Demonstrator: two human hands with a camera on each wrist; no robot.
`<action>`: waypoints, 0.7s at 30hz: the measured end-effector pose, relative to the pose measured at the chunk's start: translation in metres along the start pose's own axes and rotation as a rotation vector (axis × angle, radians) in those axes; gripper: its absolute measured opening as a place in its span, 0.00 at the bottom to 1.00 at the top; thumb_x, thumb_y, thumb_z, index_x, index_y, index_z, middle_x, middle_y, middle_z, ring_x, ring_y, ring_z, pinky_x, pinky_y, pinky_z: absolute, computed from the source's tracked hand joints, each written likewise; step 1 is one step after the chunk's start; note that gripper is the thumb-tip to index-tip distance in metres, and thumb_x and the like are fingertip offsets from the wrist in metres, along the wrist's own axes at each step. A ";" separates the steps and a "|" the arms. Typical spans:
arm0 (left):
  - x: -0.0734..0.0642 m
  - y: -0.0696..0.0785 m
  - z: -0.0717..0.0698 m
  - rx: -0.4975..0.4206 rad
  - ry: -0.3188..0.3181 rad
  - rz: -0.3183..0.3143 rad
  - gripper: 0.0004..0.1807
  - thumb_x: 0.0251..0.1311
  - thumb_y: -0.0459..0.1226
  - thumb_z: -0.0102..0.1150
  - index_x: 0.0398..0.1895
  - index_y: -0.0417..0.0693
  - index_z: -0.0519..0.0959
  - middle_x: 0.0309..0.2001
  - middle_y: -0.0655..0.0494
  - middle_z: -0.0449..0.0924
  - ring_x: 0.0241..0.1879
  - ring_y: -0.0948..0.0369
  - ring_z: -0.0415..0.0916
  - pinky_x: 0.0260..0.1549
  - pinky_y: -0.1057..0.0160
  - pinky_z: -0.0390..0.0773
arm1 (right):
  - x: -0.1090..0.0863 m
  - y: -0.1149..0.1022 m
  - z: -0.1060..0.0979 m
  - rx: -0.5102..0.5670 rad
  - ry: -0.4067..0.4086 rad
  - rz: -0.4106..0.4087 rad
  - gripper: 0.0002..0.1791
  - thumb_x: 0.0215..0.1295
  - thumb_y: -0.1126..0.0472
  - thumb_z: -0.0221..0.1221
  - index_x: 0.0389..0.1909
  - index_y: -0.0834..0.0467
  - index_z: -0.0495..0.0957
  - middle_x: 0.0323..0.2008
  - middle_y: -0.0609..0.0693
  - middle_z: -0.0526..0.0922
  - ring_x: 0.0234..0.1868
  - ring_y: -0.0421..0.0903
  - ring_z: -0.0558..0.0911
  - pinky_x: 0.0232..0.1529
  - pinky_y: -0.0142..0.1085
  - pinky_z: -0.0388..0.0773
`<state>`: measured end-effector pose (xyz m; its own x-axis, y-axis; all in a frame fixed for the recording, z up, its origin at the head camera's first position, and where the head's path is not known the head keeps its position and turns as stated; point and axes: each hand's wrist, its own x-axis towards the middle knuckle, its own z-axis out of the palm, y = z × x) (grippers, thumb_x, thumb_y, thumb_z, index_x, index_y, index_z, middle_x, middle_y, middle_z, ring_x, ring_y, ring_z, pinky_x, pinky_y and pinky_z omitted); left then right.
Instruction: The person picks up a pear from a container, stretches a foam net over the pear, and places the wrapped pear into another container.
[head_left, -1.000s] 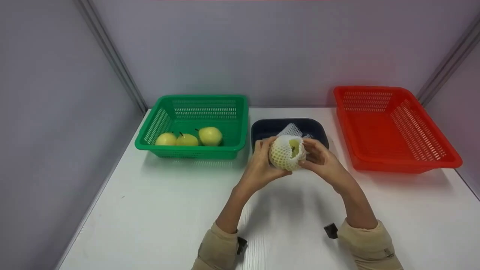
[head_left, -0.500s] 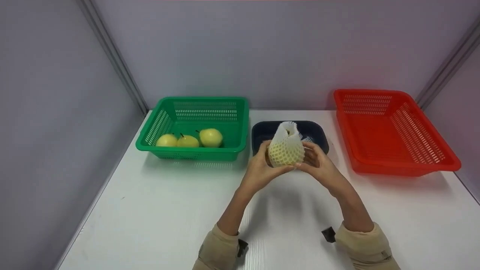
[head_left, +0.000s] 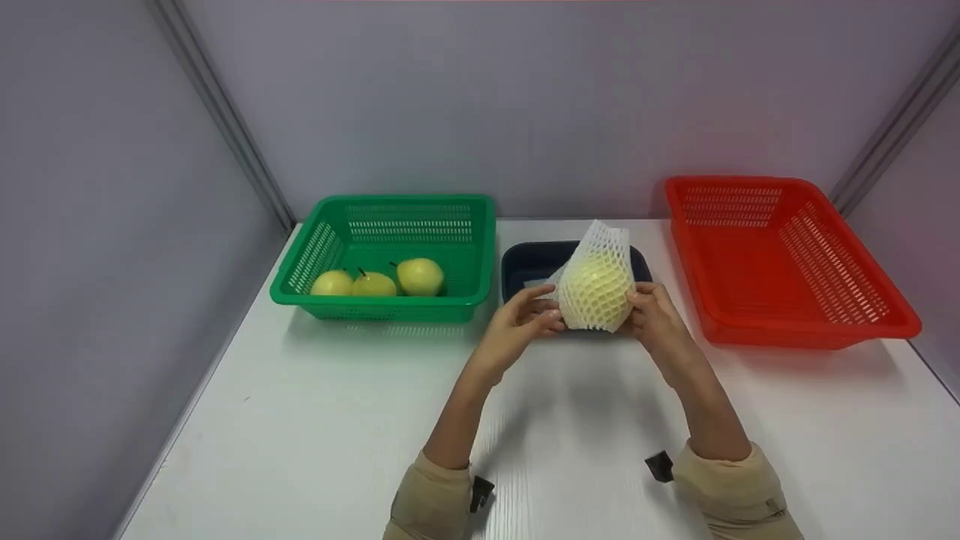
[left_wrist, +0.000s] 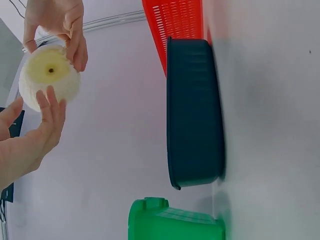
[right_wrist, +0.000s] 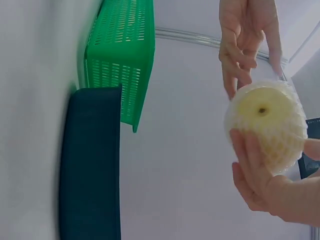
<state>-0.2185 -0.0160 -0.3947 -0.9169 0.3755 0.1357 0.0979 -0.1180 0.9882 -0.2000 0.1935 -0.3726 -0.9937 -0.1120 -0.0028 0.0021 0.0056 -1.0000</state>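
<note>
White foam netting point(head_left: 609, 241) sleeves a round yellow fruit point(right_wrist: 265, 101), which is held up in the air over the near side of a dark blue tray point(head_left: 517, 249). The right hand point(head_left: 662, 322) grips it from the right, its thumb and fingers clamped on the netting along that edge. The left hand point(head_left: 508, 330) is at the other side, thumb and fingers spread apart and bent slightly towards the fruit; whether their tips touch the netting is hard to tell. In the head view one end of the netting stands loose above the fruit, pointing up towards the back wall point(head_left: 450, 97), while the wrist views show a bare end of the fruit with a small dark spot at its centre. Behind the left fingers, part of another white net piece point(head_left: 556, 279) shows in the tray. To the left of the tray is a green basket point(head_left: 405, 199) with three yellow fruits point(head_left: 420, 277) lying in a row along its near side; to the right, a red basket point(head_left: 750, 259). Tray and baskets all rest on a white surface point(head_left: 300, 420). Both forearms reach in from tan sleeves point(head_left: 731, 484).
</note>
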 end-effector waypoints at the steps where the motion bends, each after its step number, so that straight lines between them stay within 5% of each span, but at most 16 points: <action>1: 0.000 0.000 0.000 -0.017 0.004 -0.003 0.23 0.62 0.33 0.54 0.60 0.34 0.66 0.46 0.45 0.75 0.39 0.56 0.77 0.43 0.58 0.75 | 0.000 0.000 -0.001 0.027 -0.008 -0.004 0.23 0.69 0.55 0.37 0.57 0.66 0.49 0.52 0.60 0.60 0.49 0.51 0.70 0.50 0.33 0.68; 8: 0.004 -0.001 0.007 -0.080 -0.029 -0.084 0.23 0.60 0.33 0.57 0.57 0.30 0.68 0.39 0.49 0.75 0.40 0.59 0.75 0.43 0.60 0.75 | -0.003 0.002 -0.004 0.095 -0.040 -0.069 0.19 0.71 0.57 0.35 0.56 0.65 0.57 0.46 0.56 0.71 0.43 0.48 0.76 0.49 0.36 0.71; 14: 0.003 -0.005 0.009 -0.139 -0.096 -0.095 0.24 0.60 0.35 0.57 0.57 0.35 0.65 0.49 0.46 0.71 0.48 0.55 0.73 0.46 0.59 0.73 | -0.004 0.004 -0.004 0.067 -0.019 -0.097 0.15 0.72 0.57 0.33 0.49 0.64 0.59 0.40 0.55 0.73 0.39 0.47 0.76 0.45 0.35 0.72; 21: 0.001 -0.003 0.005 -0.391 -0.148 -0.139 0.24 0.57 0.30 0.55 0.54 0.40 0.58 0.51 0.39 0.66 0.50 0.50 0.71 0.48 0.53 0.71 | -0.004 0.004 0.001 0.041 -0.079 -0.145 0.17 0.74 0.57 0.35 0.49 0.67 0.63 0.44 0.57 0.69 0.45 0.48 0.72 0.52 0.35 0.68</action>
<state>-0.2175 -0.0105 -0.3970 -0.8427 0.5369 0.0404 -0.2022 -0.3851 0.9004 -0.1961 0.1925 -0.3762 -0.9721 -0.1862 0.1430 -0.1347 -0.0563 -0.9893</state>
